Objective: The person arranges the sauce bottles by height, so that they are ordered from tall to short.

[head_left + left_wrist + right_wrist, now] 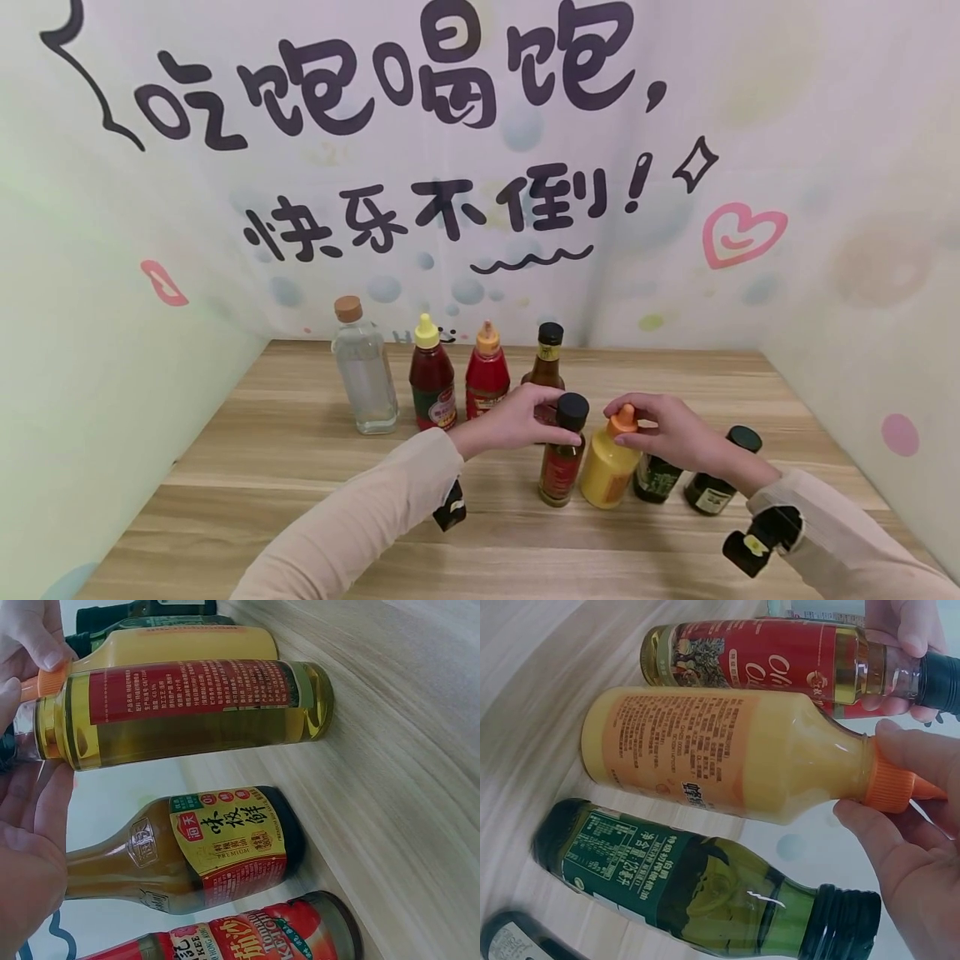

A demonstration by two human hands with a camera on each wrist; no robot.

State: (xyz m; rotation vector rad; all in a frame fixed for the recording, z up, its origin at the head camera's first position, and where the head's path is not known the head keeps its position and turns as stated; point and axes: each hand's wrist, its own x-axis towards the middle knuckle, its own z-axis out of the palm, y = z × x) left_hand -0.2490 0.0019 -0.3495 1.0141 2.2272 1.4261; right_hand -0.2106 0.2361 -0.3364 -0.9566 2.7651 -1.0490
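Observation:
My left hand (517,421) holds an olive oil bottle (561,471) by its neck, just under the black cap. That bottle stands upright and has a red label, seen closely in the left wrist view. Beside it, the right hand (667,429) pinches the orange cap of a yellow squeeze bottle (705,754) between thumb and fingers. Right of this stands a green glass oil bottle (690,877) with a dark cap, partly behind the right hand in the head view. A soy sauce bottle (202,851) is behind the left hand.
Along the back of the wooden table (300,500) stand a clear bottle (365,383) with a brown cap, a dark red sauce bottle (432,383) with a yellow nozzle and a ketchup bottle (487,375). A dark jar-like bottle (712,492) is at right. A printed cloth (465,167) hangs behind.

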